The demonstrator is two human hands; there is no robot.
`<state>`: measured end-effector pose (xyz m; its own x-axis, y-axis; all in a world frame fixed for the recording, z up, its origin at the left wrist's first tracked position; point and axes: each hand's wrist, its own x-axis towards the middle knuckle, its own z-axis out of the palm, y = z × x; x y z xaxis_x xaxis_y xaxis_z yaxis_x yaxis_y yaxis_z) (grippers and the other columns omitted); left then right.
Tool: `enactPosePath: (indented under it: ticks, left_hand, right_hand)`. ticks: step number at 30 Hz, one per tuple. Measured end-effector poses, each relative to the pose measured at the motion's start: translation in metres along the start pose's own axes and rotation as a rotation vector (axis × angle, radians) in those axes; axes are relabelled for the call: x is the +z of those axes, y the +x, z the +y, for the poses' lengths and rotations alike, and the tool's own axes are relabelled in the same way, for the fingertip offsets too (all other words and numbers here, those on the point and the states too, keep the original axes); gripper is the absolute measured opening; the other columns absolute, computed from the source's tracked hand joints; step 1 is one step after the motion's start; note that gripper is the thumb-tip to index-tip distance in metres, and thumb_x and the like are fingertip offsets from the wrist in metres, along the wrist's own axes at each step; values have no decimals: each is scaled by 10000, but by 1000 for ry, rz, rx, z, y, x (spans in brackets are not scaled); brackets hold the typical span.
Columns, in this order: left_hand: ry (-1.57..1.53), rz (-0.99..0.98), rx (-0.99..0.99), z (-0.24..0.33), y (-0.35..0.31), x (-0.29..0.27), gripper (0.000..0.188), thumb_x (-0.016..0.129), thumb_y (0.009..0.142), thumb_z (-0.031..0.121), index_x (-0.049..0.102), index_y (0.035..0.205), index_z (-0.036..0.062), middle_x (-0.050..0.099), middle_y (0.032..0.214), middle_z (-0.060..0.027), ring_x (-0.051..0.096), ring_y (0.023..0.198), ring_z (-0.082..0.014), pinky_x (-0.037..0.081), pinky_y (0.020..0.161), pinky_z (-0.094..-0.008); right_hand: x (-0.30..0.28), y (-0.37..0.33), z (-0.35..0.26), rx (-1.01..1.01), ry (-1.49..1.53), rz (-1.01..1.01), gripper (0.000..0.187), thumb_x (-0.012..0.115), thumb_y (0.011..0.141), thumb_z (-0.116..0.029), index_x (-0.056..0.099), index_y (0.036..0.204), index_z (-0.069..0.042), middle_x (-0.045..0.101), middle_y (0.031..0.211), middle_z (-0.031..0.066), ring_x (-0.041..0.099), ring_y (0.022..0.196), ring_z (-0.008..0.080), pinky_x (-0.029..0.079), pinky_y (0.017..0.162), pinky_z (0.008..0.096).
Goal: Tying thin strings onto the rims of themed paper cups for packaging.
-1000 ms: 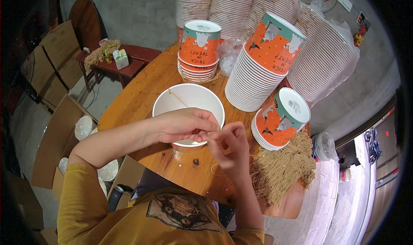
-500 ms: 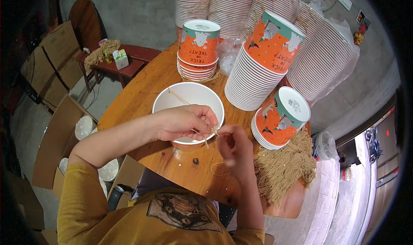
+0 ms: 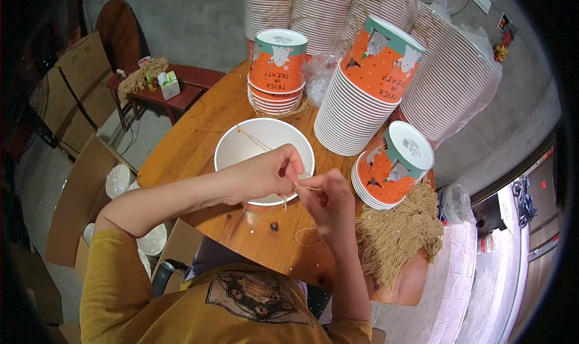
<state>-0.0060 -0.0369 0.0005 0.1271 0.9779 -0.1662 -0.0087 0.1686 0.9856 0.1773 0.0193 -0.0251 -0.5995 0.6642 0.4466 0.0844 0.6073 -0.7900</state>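
One bucket [image 3: 283, 133], white inside, mouth up, beneath and beyond your left fingers. One tan cord [image 3: 310, 188], at your fingertips by the bucket's near rim: your right hand [image 3: 332, 204] pinches it between thumb and forefinger; your left hand [image 3: 265, 172] presses thumb and forefinger together on it. One strand [image 3: 253, 140] across the far inner wall, beyond your left fingers, seemingly fastened already; whether it joins the held cord is hidden. Near side judged unfinished: a loose end hangs below your fingers, no completed knot visible. One short stack [image 3: 276, 66] beyond your fingers, cord about its base, apparently done. Two stacks to their right, one tall [image 3: 362, 108], one low [image 3: 392, 169], no cord discernible. One cord bundle [image 3: 398, 241], right of your right fingers, plentiful.
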Motion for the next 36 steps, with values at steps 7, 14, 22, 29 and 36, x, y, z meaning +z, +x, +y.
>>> enactPosePath:
  ticks: [7, 14, 22, 29, 36]
  left_hand:
    - [169, -32, 5, 6, -3, 0, 314, 605, 775, -12, 499, 1066, 41, 487, 892, 1, 493, 811, -94, 419, 725, -218]
    - [-173, -213, -266, 3, 4, -16, 210, 631, 767, -12, 574, 968, -22, 557, 854, -14, 529, 723, -59, 426, 633, -169]
    - [-162, -231, -310, -5, 10, -23, 153, 642, 837, 23, 573, 974, 22, 619, 915, -27, 604, 829, -75, 495, 730, -193]
    - [220, -166, -35, 3, 7, -15, 120, 629, 848, 91, 529, 897, 45, 598, 849, -13, 565, 752, -106, 469, 677, -267]
    - [990, 213, 606, 5, 3, -2, 106, 587, 868, 95, 500, 882, 36, 607, 785, -128, 586, 709, -230, 467, 650, -348]
  right_hand:
    - [3, 3, 2, 149, 104, -41, 125, 695, 816, -35, 583, 869, -54, 506, 814, 47, 547, 695, 148, 461, 627, 276]
    - [7, 3, 8, 167, 231, -19, 89, 637, 852, -10, 566, 824, -58, 402, 792, -49, 378, 639, 20, 325, 568, 182]
    - [5, 1, 13, 146, 228, -5, 71, 635, 866, -11, 573, 842, -35, 420, 813, -42, 431, 670, 18, 353, 585, 174]
    - [4, -1, 20, 159, 258, -13, 89, 666, 869, -52, 589, 890, -14, 479, 786, 6, 480, 667, 77, 399, 602, 210]
    - [8, 3, 17, 130, 243, 38, 78, 654, 870, -59, 615, 931, -32, 490, 779, 7, 462, 654, 74, 402, 598, 216]
